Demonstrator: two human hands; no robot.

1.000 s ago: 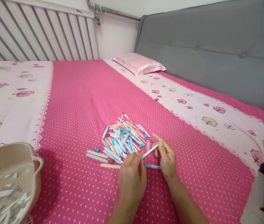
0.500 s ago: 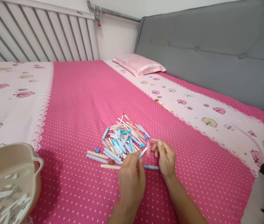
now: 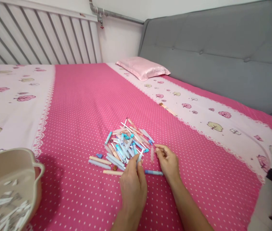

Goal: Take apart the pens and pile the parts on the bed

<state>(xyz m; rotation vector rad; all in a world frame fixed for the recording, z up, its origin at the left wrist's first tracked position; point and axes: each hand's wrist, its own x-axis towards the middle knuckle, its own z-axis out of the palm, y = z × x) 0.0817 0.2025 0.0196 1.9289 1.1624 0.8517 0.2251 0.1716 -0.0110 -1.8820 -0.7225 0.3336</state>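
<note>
My left hand (image 3: 133, 183) is closed round a light-blue pen barrel (image 3: 140, 156) with a white end, its tip pointing up and away. To the right, my right hand (image 3: 169, 162) has its thumb and forefinger pinched together. Whatever may be between those fingertips is too small to make out. Just left of them lies a translucent pink pen piece (image 3: 152, 154). A heap of loose pen parts (image 3: 126, 144) in blue, pink, white and beige spreads beyond both hands. Between the wrists rests a blue banded pen piece (image 3: 153, 172); a beige barrel (image 3: 113, 172) lies left of my left hand.
At the lower left stands a beige basin (image 3: 27, 163) with white and grey slender pieces inside. One beige pen with a brown top (image 3: 168, 109) lies apart, toward the pillow (image 3: 143, 67). A grey headboard (image 3: 213, 45) borders the bed's right side.
My right forefinger, stretched out before, has bent in to meet the thumb. My left hand has shifted slightly left, and the pen barrel in it points more upright.
</note>
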